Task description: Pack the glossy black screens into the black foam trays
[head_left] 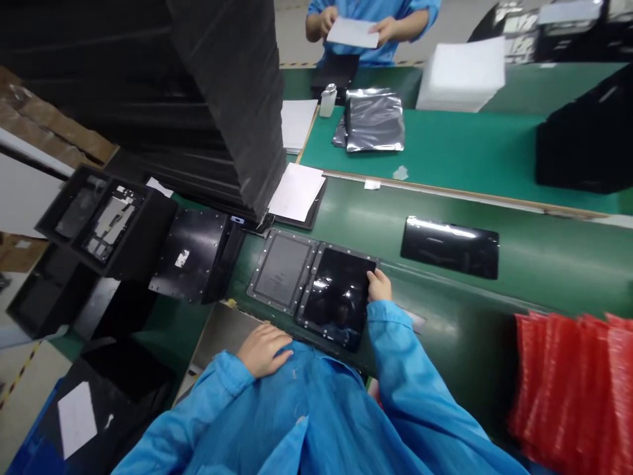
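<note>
A hinged fixture (309,284) lies unfolded on the green bench in front of me. Its left half is a grey framed plate (281,269); a glossy black glass panel (341,290) fills the right half. My right hand (380,286) is at the panel's upper right edge, fingers curled and pinching there; the fingertips are partly hidden. My left hand (266,349) rests flat by the bench's front edge, against my blue smock, holding nothing. Another glossy black panel (450,247) lies apart to the right, beyond my right hand.
Tall black foam trays (237,99) rise at the left, near a tray of device parts (113,221). Red bubble bags (568,389) stand at the right. Across the bench, a co-worker's hands (386,30) hold a white sheet beside silvery bags (374,122) and a white stack (462,76).
</note>
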A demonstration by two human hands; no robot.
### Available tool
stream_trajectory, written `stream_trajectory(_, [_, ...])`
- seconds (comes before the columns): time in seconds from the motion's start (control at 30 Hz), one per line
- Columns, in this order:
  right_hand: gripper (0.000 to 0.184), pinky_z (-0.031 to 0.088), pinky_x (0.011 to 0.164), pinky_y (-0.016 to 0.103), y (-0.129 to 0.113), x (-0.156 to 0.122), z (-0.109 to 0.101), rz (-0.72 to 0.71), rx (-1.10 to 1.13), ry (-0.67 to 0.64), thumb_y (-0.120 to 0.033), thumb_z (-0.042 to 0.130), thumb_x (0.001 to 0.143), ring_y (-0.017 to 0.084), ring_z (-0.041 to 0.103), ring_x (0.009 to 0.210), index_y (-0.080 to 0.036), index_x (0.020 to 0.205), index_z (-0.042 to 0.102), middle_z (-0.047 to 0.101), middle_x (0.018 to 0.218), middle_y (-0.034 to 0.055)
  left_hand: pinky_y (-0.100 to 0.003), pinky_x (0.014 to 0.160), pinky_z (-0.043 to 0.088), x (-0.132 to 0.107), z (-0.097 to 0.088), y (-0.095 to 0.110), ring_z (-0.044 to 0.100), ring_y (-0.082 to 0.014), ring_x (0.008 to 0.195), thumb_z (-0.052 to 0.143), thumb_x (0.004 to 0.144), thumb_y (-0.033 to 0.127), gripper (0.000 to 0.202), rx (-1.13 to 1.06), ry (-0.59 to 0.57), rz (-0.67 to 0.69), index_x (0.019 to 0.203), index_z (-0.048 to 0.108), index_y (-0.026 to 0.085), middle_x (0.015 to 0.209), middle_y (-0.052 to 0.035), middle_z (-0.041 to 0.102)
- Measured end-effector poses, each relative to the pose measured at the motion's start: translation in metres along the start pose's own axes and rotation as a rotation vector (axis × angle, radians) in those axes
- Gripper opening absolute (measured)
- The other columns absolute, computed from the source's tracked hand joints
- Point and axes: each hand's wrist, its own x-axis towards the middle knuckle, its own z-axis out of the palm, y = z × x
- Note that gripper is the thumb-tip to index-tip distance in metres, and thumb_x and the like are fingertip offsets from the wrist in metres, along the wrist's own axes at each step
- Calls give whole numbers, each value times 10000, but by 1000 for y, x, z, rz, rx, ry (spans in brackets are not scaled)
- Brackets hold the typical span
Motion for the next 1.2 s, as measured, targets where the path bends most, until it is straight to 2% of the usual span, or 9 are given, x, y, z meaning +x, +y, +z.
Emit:
stream_trajectory(0.13, [464, 445, 841, 416, -13, -13, -7, -2, -136, 76, -400, 401, 826, 288, 566, 989, -102, 1120, 604, 630, 979, 157, -410, 947, 445, 18, 5, -21, 610, -242, 1018, 502, 877, 362, 314, -38, -83, -24, 1110, 646, 209, 1067, -89, 681])
stream_trajectory(0.23, [500, 391, 915, 483, -4, -43, -4, -84, -368, 142, -444, 460, 807, 325, 500, 1066, -128, 1168, 603, 547, 1121, 180, -501, 1120, 237, 48, 14, -42, 441, -292, 1271, 579, 824, 442, 485, -62, -104, -116, 1246, 569, 203, 1289, -117, 571])
stream_trajectory(0.3, [536, 393, 934, 469, 14, -75, 2, -84, -400, 159, -459, 475, 789, 308, 489, 1075, -131, 1200, 582, 504, 1164, 170, -564, 1143, 86, 73, 25, -54, 252, -328, 1387, 615, 788, 490, 671, -67, -155, -192, 1359, 455, 177, 1441, -139, 410])
stream_trajectory(0.4, [652, 449, 862, 419, 52, -128, 15, 58, -246, 171, -535, 468, 770, 258, 531, 952, -111, 1262, 520, 522, 1040, 131, -588, 1133, 19, 102, 48, -63, 69, -337, 1430, 622, 777, 502, 831, -72, -259, -241, 1443, 303, 121, 1531, -157, 207])
stream_trajectory(0.6, [679, 492, 733, 391, 103, -187, 29, 203, -43, 166, -597, 526, 702, 202, 528, 733, -126, 1189, 574, 531, 887, 72, -564, 1136, 26, 106, 92, -63, 6, -320, 1431, 499, 864, 442, 761, -47, -252, -311, 1472, 200, 95, 1550, -164, 102])
stream_trajectory(0.73, [678, 498, 789, 420, 99, -154, 16, 58, 24, 75, -527, 588, 686, 243, 555, 877, -175, 1262, 524, 538, 1055, 110, -578, 1129, 49, 127, 86, -56, 14, -330, 1431, 580, 802, 440, 822, 10, -174, -382, 1473, 212, 140, 1553, -148, 121])
stream_trajectory(0.83, [718, 442, 932, 457, 75, -82, -2, -98, 45, 36, -491, 587, 695, 293, 486, 1127, -173, 1326, 459, 495, 1217, 142, -573, 1130, 52, 186, 57, -51, 14, -328, 1433, 574, 804, 466, 771, 53, -77, -434, 1455, 279, 175, 1556, -126, 128])
stream_trajectory(1.0, [518, 444, 912, 460, 39, 33, -24, -197, 109, 15, -532, 512, 755, 285, 545, 1035, -179, 1123, 603, 595, 1052, 127, -624, 1110, 63, 276, 24, -52, 72, -301, 1435, 367, 931, 425, 439, 9, -28, -540, 1323, 472, 256, 1518, -23, 292])
stream_trajectory(1.2, [489, 489, 793, 408, 45, 47, -23, -284, 122, -8, -599, 493, 771, 254, 587, 912, -190, 993, 642, 641, 982, 107, -599, 1120, 91, 287, 31, -44, 83, -290, 1436, 392, 928, 407, 446, 36, 43, -596, 1343, 446, 252, 1524, -54, 275])
